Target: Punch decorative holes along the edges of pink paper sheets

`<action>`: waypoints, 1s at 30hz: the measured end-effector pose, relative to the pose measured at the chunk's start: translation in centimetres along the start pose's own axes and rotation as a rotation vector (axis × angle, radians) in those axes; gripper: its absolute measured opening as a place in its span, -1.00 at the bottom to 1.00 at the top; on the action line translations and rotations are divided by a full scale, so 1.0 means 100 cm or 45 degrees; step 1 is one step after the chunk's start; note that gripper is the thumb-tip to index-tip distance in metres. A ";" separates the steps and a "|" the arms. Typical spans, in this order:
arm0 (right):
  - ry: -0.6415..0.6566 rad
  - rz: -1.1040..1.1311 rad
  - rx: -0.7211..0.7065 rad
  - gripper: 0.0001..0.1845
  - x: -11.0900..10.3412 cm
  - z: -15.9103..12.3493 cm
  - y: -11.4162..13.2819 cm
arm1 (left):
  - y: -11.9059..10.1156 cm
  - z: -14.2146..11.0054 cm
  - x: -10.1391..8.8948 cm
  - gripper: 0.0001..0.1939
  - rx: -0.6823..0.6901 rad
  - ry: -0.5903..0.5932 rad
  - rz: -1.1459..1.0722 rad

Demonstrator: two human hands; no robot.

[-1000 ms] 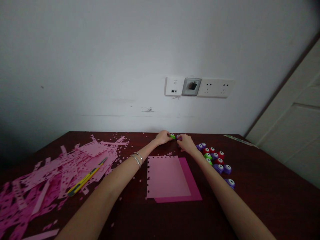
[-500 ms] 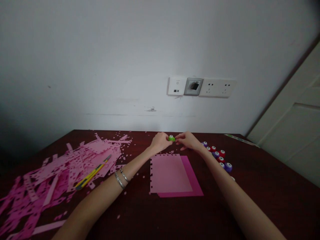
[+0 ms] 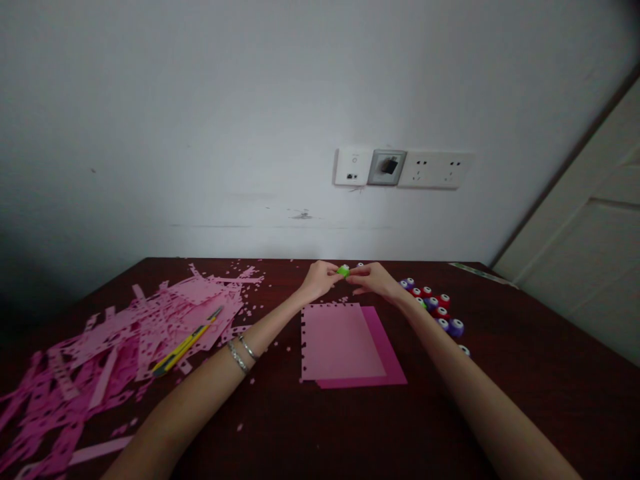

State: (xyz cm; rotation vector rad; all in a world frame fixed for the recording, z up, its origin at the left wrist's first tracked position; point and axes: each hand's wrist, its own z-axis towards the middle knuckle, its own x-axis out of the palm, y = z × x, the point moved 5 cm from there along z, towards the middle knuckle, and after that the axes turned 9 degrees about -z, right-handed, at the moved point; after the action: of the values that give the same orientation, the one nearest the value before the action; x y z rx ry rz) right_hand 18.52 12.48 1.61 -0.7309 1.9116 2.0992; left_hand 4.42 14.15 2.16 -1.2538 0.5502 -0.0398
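Observation:
A small green paper punch [image 3: 343, 271] is held between both hands above the far side of the dark table [image 3: 525, 393]. My left hand [image 3: 319, 279] pinches it from the left, and my right hand [image 3: 371, 279] pinches it from the right. Just in front of the hands lie two stacked pink paper sheets [image 3: 340, 343], the lighter one on top with holes punched along its left and top edges. A group of several purple, red and green punches [image 3: 434, 308] sits to the right of my right forearm.
A heap of cut pink paper strips and scraps [image 3: 115, 347] covers the table's left side, with a yellow utility knife [image 3: 186, 344] lying on it. The wall carries a row of sockets [image 3: 403, 168]. A door stands at the right.
The hands lifted the green punch off the far table edge and now hold it together a little nearer. The view shifted slightly.

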 end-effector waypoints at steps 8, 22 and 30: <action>-0.060 -0.198 -0.063 -0.74 -0.004 0.001 -0.001 | 0.001 -0.002 0.006 -0.80 -0.051 0.076 -0.076; 0.213 -0.545 -0.215 -0.70 0.000 -0.003 -0.019 | 0.010 -0.009 0.009 -0.66 0.090 0.386 0.393; 0.226 -0.581 -0.205 -0.69 0.000 -0.001 -0.024 | 0.023 -0.009 0.019 -0.69 0.067 0.367 0.445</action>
State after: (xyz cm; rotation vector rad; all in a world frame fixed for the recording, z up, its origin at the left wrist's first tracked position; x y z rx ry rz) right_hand 19.68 12.75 -0.45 -1.2870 1.4752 1.9582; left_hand 5.09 13.53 -0.85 -1.0919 1.0063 0.0593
